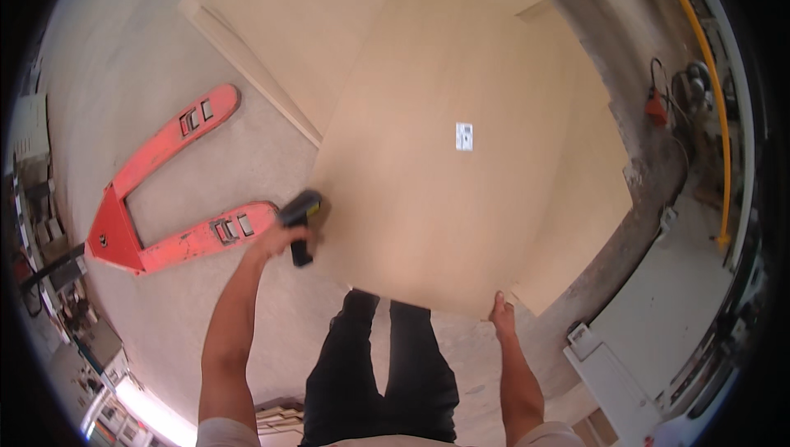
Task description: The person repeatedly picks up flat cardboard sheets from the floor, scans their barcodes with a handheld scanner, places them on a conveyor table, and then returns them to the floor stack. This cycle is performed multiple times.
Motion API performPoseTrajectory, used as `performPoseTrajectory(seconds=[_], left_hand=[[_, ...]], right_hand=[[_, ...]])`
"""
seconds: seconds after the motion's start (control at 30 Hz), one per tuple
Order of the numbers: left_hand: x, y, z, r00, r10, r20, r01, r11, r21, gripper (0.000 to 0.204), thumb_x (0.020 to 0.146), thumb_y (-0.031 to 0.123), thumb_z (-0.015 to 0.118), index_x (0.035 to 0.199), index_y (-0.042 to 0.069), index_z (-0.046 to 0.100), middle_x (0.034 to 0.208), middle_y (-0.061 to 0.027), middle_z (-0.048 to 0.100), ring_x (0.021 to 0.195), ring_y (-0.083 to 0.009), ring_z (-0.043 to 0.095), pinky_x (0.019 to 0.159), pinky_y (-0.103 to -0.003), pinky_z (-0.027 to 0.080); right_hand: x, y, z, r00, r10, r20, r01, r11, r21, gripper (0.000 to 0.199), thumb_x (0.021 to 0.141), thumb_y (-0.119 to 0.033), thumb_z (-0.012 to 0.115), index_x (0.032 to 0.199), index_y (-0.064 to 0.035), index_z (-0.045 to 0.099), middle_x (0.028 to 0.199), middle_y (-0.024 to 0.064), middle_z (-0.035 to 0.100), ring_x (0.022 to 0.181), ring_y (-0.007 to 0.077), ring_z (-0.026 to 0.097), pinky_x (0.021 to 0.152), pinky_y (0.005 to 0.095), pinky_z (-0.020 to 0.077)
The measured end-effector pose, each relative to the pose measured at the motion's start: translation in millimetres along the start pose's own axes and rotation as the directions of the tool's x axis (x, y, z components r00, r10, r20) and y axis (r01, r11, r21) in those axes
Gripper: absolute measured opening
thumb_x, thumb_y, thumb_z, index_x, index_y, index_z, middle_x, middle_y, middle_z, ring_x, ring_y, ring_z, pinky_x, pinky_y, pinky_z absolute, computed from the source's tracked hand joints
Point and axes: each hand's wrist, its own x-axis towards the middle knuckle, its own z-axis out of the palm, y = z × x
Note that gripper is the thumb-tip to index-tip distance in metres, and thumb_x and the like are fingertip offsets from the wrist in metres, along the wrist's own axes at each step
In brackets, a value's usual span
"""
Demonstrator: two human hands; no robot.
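My left hand [282,240] is wrapped round the grip of a black handheld barcode scanner [302,209], just beside the left edge of a large wooden panel [411,192]. A small white printed label [464,137] is stuck near the middle of that panel. At the panel's near right corner my right hand [502,315] grips the edge, thumb on top and the other fingers mostly hidden underneath. More light-brown panels [288,15] lie beneath and beyond it, turned at a different angle.
To the left a red pallet truck [115,229] stands on the concrete floor, its forks pointing toward the panels. A grey machine table [650,315] is at the right, with a yellow rail [722,118] beyond. Cluttered shelving [58,274] lines the far left.
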Motion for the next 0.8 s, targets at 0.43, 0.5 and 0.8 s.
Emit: performPoseTrajectory(seconds=[0.43, 0.5, 0.8], left_hand=[[-259.2, -214.0, 116.2, 0.999, 0.048, 0.018, -0.029, 0.816, -0.578, 0.059, 0.076, 0.017, 0.064, 0.130, 0.001, 0.046, 0.100, -0.0061, 0.057, 0.093, -0.0172, 0.056, 0.080, -0.031, 0.048], [-293.4, -256.5, 133.6, 0.991, 0.065, -0.120, -0.128, 0.754, -0.644, 0.059, 0.076, 0.019, 0.062, 0.129, 0.001, 0.046, 0.091, -0.0052, 0.057, 0.084, -0.0165, 0.058, 0.072, -0.030, 0.050], [-406.2, -452.9, 310.1, 0.971, -0.094, -0.221, -0.179, 0.330, -0.927, 0.039, 0.077, 0.022, 0.062, 0.109, 0.001, 0.054, 0.070, -0.0071, 0.060, 0.052, -0.0163, 0.057, 0.042, -0.028, 0.045]], right_hand=[[-115.7, -22.1, -101.7, 0.940, -0.193, -0.283, 0.109, 0.951, -0.288, 0.070, 0.091, -0.055, 0.050, 0.095, 0.0127, 0.065, 0.092, 0.0290, 0.067, 0.092, 0.0335, 0.065, 0.083, 0.0424, 0.0471], [-136.9, -24.5, -99.8, 0.939, -0.244, -0.241, 0.133, 0.907, -0.400, 0.069, 0.090, -0.055, 0.050, 0.092, 0.0125, 0.065, 0.091, 0.0325, 0.065, 0.092, 0.0379, 0.065, 0.084, 0.0438, 0.0471], [-195.4, -30.2, -58.0, 0.880, -0.459, 0.125, 0.438, 0.678, -0.591, 0.063, 0.092, -0.049, 0.052, 0.086, 0.0131, 0.065, 0.082, 0.0248, 0.069, 0.082, 0.0289, 0.066, 0.076, 0.0417, 0.0488]])
